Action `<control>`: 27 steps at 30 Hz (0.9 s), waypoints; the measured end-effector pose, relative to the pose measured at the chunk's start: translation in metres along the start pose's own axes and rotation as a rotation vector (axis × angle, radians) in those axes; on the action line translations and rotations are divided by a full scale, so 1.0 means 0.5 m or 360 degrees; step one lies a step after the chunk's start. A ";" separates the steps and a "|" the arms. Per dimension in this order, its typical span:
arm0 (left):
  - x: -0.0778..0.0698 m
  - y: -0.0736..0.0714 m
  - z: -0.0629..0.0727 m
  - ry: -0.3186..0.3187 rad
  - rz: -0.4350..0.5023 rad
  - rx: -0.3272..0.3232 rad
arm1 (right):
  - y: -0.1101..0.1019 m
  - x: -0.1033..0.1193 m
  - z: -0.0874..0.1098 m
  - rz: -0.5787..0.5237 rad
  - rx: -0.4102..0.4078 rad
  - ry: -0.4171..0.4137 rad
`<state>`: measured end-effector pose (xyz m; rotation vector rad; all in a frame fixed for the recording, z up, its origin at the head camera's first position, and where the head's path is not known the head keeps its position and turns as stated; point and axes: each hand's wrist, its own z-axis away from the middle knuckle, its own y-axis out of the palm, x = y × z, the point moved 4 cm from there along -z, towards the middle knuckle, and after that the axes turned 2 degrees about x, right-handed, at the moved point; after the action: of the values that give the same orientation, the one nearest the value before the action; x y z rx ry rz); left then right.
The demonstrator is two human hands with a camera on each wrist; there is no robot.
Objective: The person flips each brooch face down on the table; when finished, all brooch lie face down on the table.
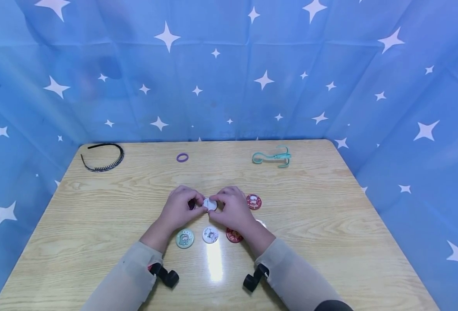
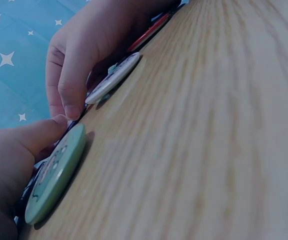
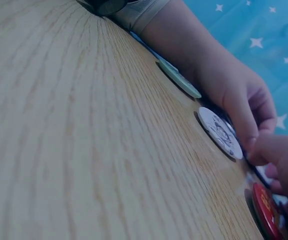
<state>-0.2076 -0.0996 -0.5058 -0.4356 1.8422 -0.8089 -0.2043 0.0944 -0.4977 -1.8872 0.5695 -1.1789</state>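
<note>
In the head view, a small white round badge [image 1: 210, 204] lies between both hands, a thin dark line on its face. My left hand [image 1: 180, 208] pinches its left edge with thumb and forefinger. From the other side, my right hand [image 1: 232, 209] holds its right edge the same way. A dark round piece [image 1: 191, 204] shows partly beneath the left hand. Nearer the front are a green badge [image 1: 184, 238], a white badge with a printed figure [image 1: 210, 235] and a red badge [image 1: 234, 236], which the right wrist partly covers. In both wrist views the fingertips meet behind these badges.
Right of the right hand lies another red badge [image 1: 254, 201]; a pale one [image 1: 261, 223] peeks from behind the wrist. Along the back are a black toothed headband [image 1: 108, 167], a purple ring [image 1: 182, 157] and a teal hook-shaped item [image 1: 275, 157]. A starry blue curtain [image 1: 229, 65] hangs behind the wooden table [image 1: 330, 242].
</note>
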 end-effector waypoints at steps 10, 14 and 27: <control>0.002 0.003 -0.001 0.0056 0.0001 -0.0014 | -0.003 0.015 0.003 0.0212 0.0005 -0.0104; -0.002 0.000 0.000 0.0089 0.0001 -0.0042 | -0.005 0.023 0.004 0.0302 -0.0036 -0.0199; -0.008 0.001 0.000 0.0189 -0.0106 -0.0047 | -0.021 0.030 0.007 0.0355 -0.0141 -0.0271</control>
<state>-0.2060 -0.0967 -0.5037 -0.4788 1.9603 -0.8701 -0.1945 0.0909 -0.4819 -1.9196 0.7263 -0.8530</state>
